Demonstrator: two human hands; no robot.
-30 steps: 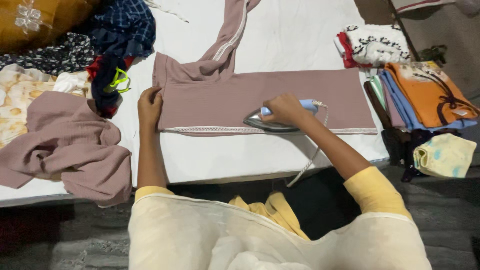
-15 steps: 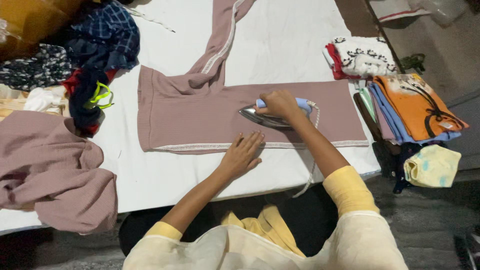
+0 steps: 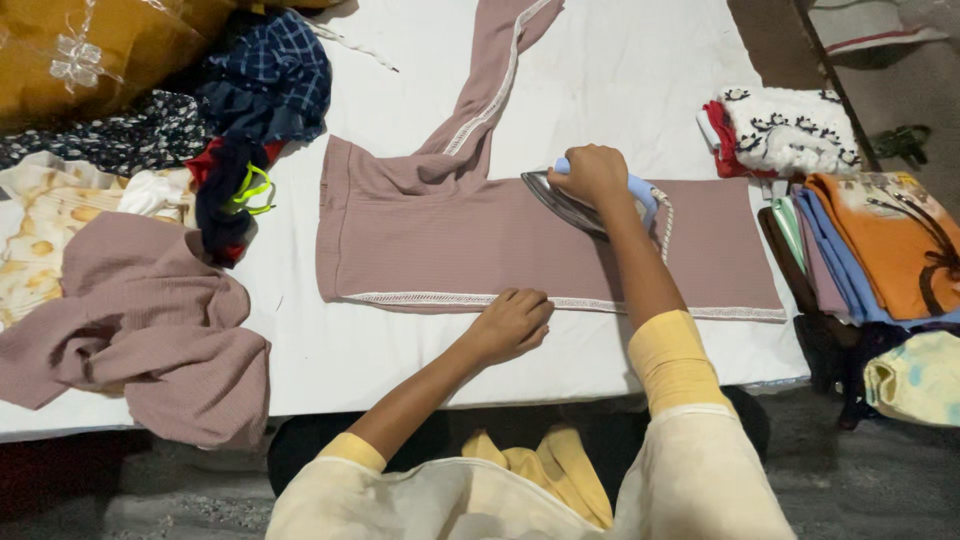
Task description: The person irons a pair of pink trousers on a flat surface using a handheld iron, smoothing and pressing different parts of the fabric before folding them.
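My right hand (image 3: 592, 172) has its grip clamped on the blue handle of the iron (image 3: 585, 200), resting on the mauve trousers (image 3: 480, 240) mid-frame. My left hand (image 3: 512, 325), fingers curled together, presses their lower hem against the white bench (image 3: 400, 350).

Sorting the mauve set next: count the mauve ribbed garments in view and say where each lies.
2. The mauve trousers lie flat mid-table under the iron; a crumpled mauve garment sits at the table's left edge. Others may hide in the piles.
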